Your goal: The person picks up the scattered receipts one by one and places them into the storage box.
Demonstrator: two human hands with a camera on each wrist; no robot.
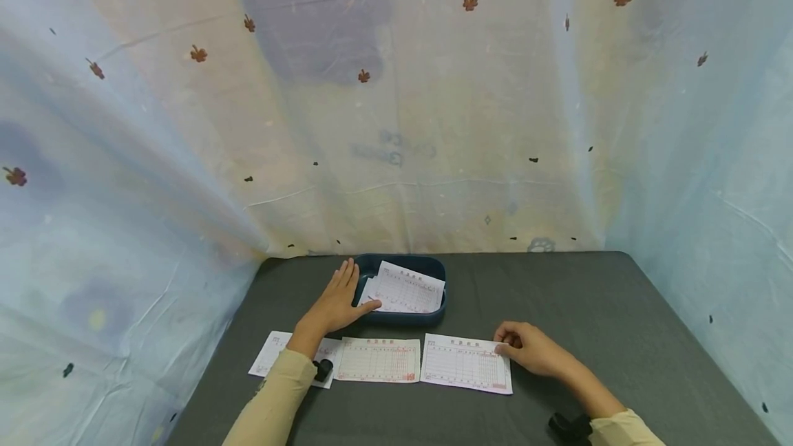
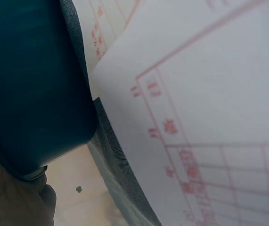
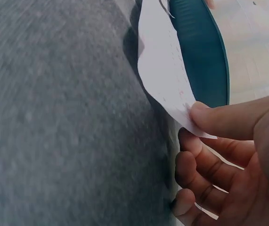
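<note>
My right hand (image 1: 533, 348) pinches the upper right corner of a white printed form (image 1: 466, 363) between thumb and fingers. In the right wrist view this form (image 3: 165, 66) hangs in a curve from the thumb (image 3: 224, 120). My left hand (image 1: 337, 300) rests against the left side of a dark blue plastic basin (image 1: 403, 319), fingers stretched along the rim and thumb across the front. Inside the basin lie white printed forms (image 1: 410, 288), one leaning on the right rim. A cream form with red print (image 1: 379, 360) lies left of the pinched one.
Another white form (image 1: 270, 353) lies at the left, partly hidden under my left forearm. All of this is on a dark grey table (image 1: 582, 301). A pale patterned curtain (image 1: 434, 122) hangs behind the table and along both sides.
</note>
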